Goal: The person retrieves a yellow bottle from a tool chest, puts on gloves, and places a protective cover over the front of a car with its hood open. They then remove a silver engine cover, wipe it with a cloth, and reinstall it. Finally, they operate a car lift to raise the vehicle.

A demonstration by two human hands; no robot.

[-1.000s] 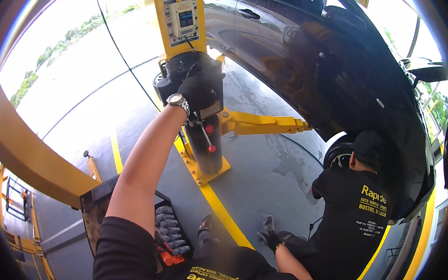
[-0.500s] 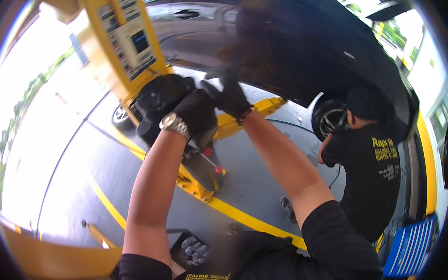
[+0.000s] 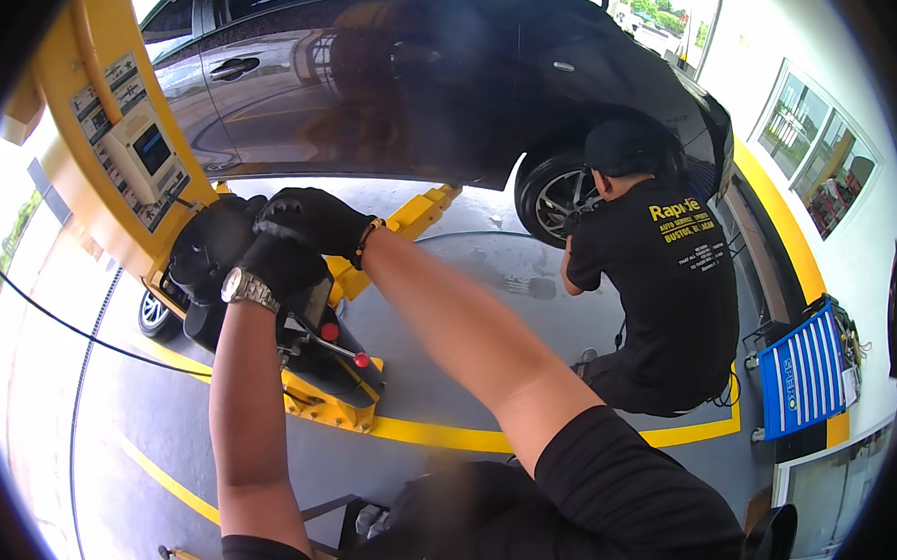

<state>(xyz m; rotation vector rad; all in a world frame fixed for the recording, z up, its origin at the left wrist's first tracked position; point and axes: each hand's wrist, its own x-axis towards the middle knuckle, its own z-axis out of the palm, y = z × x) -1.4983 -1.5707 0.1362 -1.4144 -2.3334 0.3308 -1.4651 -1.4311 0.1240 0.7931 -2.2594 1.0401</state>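
Note:
Both of my hands wear black gloves and are raised together in front of the yellow lift post. My left hand [image 3: 287,265], with a silver watch at its wrist, is partly covered by the right one, and its fingers are hidden. My right hand [image 3: 321,220] lies across the far end of it, fingers curled against the left glove. Just beyond them is a black rounded housing [image 3: 205,244] on the post. Below my hands a lever with red knobs [image 3: 330,332] sticks out from the post's foot.
A dark car [image 3: 377,87] stands ahead over a yellow lift arm [image 3: 421,214]. A co-worker in a black shirt [image 3: 658,289] crouches at its wheel [image 3: 550,196] on the right. A blue tool cabinet [image 3: 810,374] stands far right. A black cable [image 3: 76,334] crosses the left side.
My right hand has closed from spread fingers onto the left glove. The view has turned, so the car and co-worker sit farther left, and more of the blue cabinet shows.

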